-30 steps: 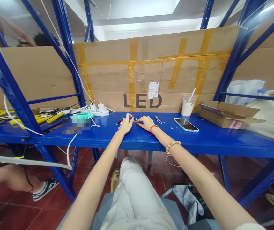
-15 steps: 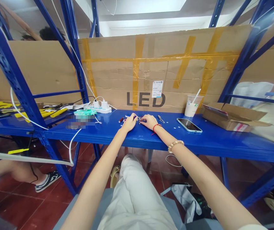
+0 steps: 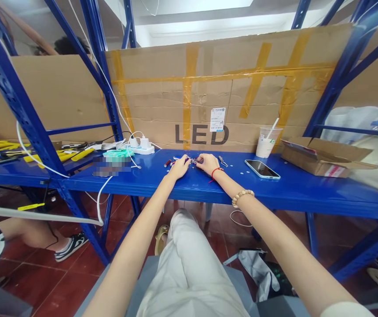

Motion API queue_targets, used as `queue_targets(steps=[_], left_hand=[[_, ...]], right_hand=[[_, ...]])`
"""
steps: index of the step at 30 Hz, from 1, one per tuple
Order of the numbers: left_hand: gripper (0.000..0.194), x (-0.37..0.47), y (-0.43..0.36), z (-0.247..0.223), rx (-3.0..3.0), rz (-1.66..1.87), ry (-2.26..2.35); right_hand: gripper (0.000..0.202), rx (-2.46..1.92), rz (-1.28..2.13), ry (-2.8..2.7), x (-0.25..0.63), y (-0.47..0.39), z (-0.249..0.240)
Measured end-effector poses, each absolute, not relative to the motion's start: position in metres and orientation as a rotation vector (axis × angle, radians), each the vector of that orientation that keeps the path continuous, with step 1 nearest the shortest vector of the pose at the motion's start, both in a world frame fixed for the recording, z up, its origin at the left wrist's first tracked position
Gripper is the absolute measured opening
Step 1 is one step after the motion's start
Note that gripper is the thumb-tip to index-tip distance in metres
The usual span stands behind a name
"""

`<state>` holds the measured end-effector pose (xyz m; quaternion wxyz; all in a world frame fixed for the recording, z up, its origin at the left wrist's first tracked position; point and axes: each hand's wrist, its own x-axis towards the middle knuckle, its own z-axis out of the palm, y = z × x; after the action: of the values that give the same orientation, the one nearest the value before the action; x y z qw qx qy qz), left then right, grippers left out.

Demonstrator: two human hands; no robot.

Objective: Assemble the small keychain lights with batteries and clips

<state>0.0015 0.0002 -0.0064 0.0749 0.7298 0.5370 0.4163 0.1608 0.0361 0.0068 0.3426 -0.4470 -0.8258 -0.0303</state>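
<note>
Both of my hands rest at the middle of the blue table [image 3: 149, 176]. My left hand [image 3: 179, 168] has its fingers closed around something small that I cannot make out. To its right, my right hand [image 3: 207, 164] is pinched at the fingertips, and what it holds is too small to name. Tiny shiny pieces lie between and around the fingertips. A small dark red cylinder [image 3: 167, 163] lies left of my left hand. Beyond my right wrist is a small metal clip [image 3: 222, 161].
A phone [image 3: 262, 169], a cup with a straw [image 3: 266, 143] and an open cardboard box [image 3: 324, 157] stand to the right. A white power strip [image 3: 144, 149] with cables sits left. Cardboard [image 3: 162, 105] rises behind; another person's leg [image 3: 33, 233] shows lower left.
My right hand has shifted slightly up and its fingers are a little more drawn together. The view has tilted slightly; my left hand stays nearly in place.
</note>
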Motion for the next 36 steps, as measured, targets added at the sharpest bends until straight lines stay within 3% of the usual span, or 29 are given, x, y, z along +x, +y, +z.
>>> queue_targets(steps=[5, 10, 18, 25, 36], left_hand=[[0.018, 0.002, -0.002, -0.006, 2.202, 1.244, 1.588], [0.012, 0.001, -0.003, -0.005, 2.209, 1.281, 1.544], [0.021, 0.002, -0.008, -0.004, 2.232, 1.283, 1.522], [0.010, 0.004, -0.011, 0.000, 2.310, 1.292, 1.517], [0.006, -0.001, 0.001, -0.007, 2.324, 1.321, 1.483]], right_hand=[[0.020, -1.102, -0.038, -2.142, 0.161, 0.036, 0.007], [0.015, -1.071, -0.016, -2.132, 0.162, 0.035, 0.008], [0.020, -1.047, 0.012, -2.155, 0.162, 0.032, 0.010], [0.019, -0.987, 0.056, -2.131, 0.161, 0.040, 0.006], [0.017, -0.909, 0.335, -1.967, 0.162, 0.046, 0.003]])
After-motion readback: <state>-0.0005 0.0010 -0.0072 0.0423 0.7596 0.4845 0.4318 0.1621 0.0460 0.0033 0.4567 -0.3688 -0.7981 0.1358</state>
